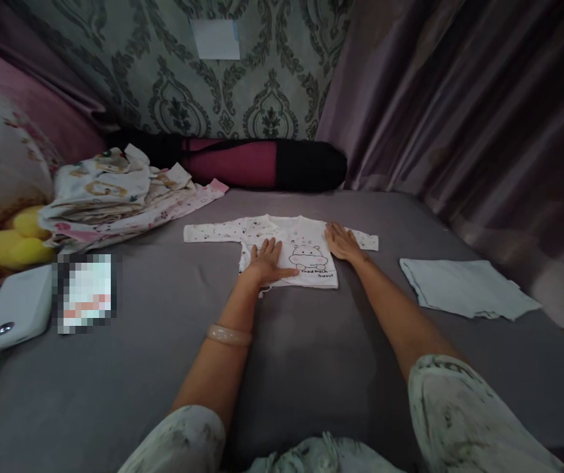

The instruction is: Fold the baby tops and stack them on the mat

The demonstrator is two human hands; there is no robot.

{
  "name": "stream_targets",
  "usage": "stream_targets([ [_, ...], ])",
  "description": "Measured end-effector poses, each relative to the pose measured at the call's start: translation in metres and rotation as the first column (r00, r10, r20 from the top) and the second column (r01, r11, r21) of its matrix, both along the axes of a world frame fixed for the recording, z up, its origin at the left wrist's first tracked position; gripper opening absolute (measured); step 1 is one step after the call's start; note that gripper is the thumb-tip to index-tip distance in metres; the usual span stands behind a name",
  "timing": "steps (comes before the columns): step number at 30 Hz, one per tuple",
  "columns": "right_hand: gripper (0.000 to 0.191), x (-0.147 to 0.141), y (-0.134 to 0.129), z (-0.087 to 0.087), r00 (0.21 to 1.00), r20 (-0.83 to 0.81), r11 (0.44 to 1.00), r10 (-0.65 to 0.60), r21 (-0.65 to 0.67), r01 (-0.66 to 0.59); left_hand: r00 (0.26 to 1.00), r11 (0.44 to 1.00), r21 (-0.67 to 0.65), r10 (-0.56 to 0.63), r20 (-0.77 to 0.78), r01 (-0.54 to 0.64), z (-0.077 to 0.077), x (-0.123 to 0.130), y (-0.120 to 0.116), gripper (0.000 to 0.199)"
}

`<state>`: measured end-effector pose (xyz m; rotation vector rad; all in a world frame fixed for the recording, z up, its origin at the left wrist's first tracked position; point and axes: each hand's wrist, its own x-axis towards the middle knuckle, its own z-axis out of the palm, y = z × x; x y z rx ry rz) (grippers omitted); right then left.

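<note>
A small white baby shirt [286, 230] lies spread out on the grey bed sheet [311, 368], its neckline pointing away from me and its sleeves stretched to both sides. Its front carries a cartoon hippo print with lettering under it. My left hand [265, 263] rests flat on the shirt's left front, fingers spread, the thumb reaching toward the print. On the right, my right hand [341, 242] lies over the place where the sleeve meets the body, palm down with fingers extended. A short tie sticks out below my left hand.
A folded pale cloth [463, 286] lies at the right. Piled baby clothes [109, 190], a yellow plush thing [10, 243], a white power bank with a cable [18, 309] and a blurred-out item [87, 292] are at the left. A black and magenta roll [242, 161] lies along the wall.
</note>
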<state>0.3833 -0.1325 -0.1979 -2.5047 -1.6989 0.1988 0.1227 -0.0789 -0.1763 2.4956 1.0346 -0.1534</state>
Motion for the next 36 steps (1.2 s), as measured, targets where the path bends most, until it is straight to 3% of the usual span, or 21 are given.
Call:
stream_targets([
  [6,0.056,0.043,-0.034,0.003,0.990,0.111,0.995,-0.088,-0.029,0.091,1.000,1.000,0.006,-0.018,0.004,0.018,-0.003,0.001,0.001,0.110],
  [9,0.055,0.042,-0.039,0.010,0.982,0.114,0.988,-0.151,0.000,0.152,0.998,1.000,-0.017,-0.020,0.053,0.020,0.000,0.002,0.004,0.104],
  [12,0.057,0.009,-0.036,0.019,0.989,0.108,0.990,-0.103,0.110,0.092,0.969,0.995,-0.076,0.078,0.234,-0.061,0.007,-0.004,0.014,0.075],
  [14,0.059,-0.025,-0.035,0.022,0.998,0.051,0.993,0.034,0.114,-0.040,0.896,0.977,-0.119,0.208,0.391,-0.175,0.012,-0.014,0.024,0.059],
  [17,0.063,-0.073,-0.038,0.019,0.962,0.006,0.955,0.271,0.123,-0.270,0.762,0.932,-0.196,0.362,0.537,-0.305,0.016,-0.035,0.038,0.052],
  [19,0.064,-0.093,-0.042,0.015,0.943,-0.020,0.940,0.332,0.095,-0.329,0.705,0.901,-0.239,0.433,0.562,-0.362,0.016,-0.047,0.044,0.050],
  [23,0.066,-0.102,-0.046,0.008,0.942,-0.016,0.941,0.336,0.040,-0.335,0.655,0.858,-0.269,0.508,0.559,-0.437,0.011,-0.060,0.049,0.045],
  [30,0.066,-0.124,-0.045,0.013,0.903,0.013,0.899,0.430,0.083,-0.430,0.628,0.851,-0.226,0.506,0.591,-0.473,0.007,-0.066,0.052,0.040],
  [36,0.065,-0.146,-0.045,0.011,0.878,-0.048,0.879,0.476,0.040,-0.474,0.603,0.823,-0.251,0.549,0.578,-0.509,0.009,-0.071,0.050,0.040],
])
